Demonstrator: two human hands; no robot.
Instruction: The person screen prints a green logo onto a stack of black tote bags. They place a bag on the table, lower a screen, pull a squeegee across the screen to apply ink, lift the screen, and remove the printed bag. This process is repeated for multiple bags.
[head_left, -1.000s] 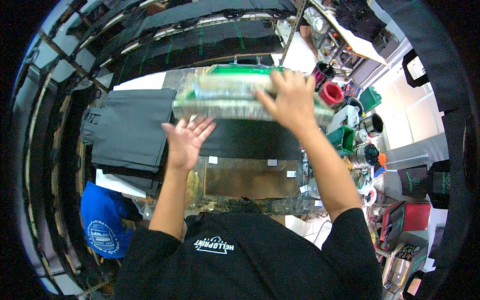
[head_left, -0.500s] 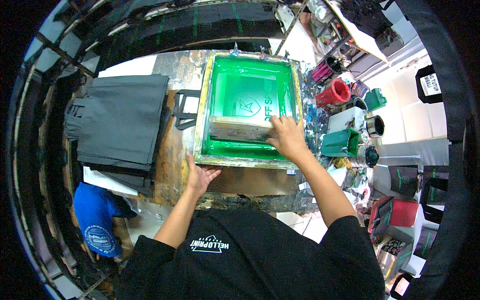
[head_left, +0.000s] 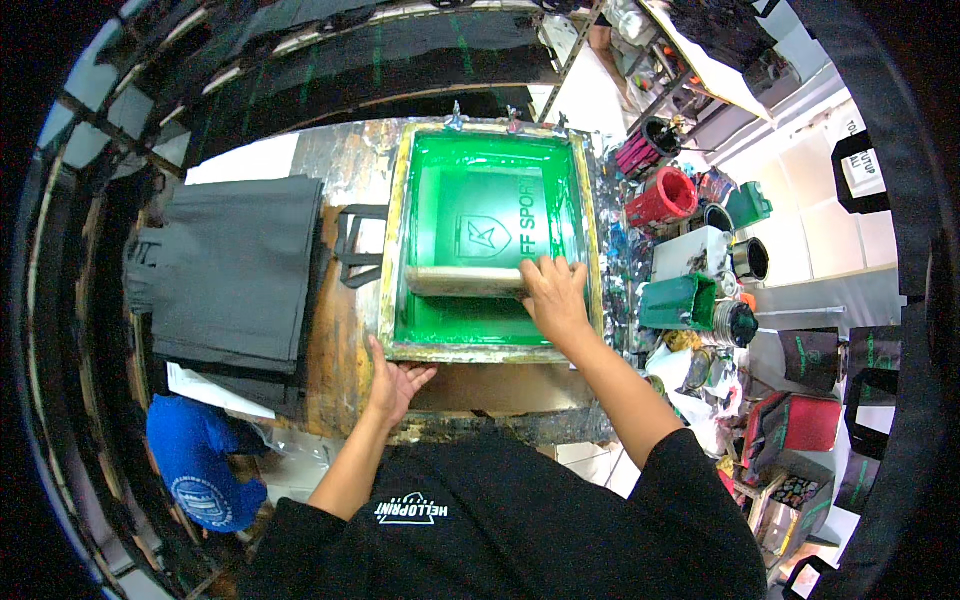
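Note:
My right hand (head_left: 556,298) is closed on the right end of a wooden-handled squeegee (head_left: 465,282), which lies across the near part of a screen-printing frame (head_left: 391,250). Green ink coats the mesh (head_left: 450,190), where a shield emblem and lettering show beyond the squeegee. The blade edge is hidden beneath the handle. At the frame's near left corner rests my left hand (head_left: 398,388), its thumb up along the corner and its fingers stretched out by the near edge. Dark straps (head_left: 360,245) stick out from beneath the frame's left side.
A stack of dark grey bags (head_left: 235,270) lies left on the stained worktable (head_left: 340,350). To the right stand a red ink pot (head_left: 662,198), a green container (head_left: 675,302) and several cans. Clamps (head_left: 513,122) hold the frame's far edge. Someone in a blue shirt (head_left: 205,465) is low at the left.
The view has shifted, so the frame sits lower in the picture. The squeegee's tilt has changed, with less of its broad face showing. Both hands keep their places on squeegee and frame.

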